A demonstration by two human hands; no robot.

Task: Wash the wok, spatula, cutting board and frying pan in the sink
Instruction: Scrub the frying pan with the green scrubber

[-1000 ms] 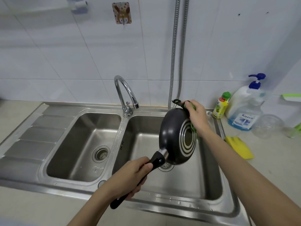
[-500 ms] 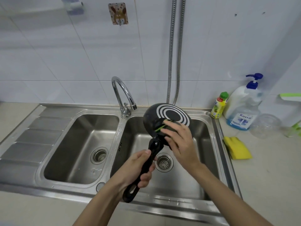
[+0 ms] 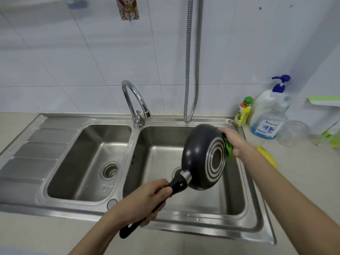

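A small black frying pan hangs on its side over the right basin of the steel double sink, its ringed bottom facing me. My left hand grips its black handle near the front rim. My right hand reaches behind the pan's right edge and holds a green scrubbing pad against the hidden inner side. No water runs from the tap. The wok, spatula and cutting board are out of view.
A yellow sponge lies on the counter right of the sink. Behind it stand a small yellow bottle, a blue-pump soap bottle and a clear glass jar. A metal hose hangs down the tiled wall.
The pan has swung from bottom-up, handle towards me, back onto its side. My right hand with the green pad moved from the pan's near outer side to behind its right rim.
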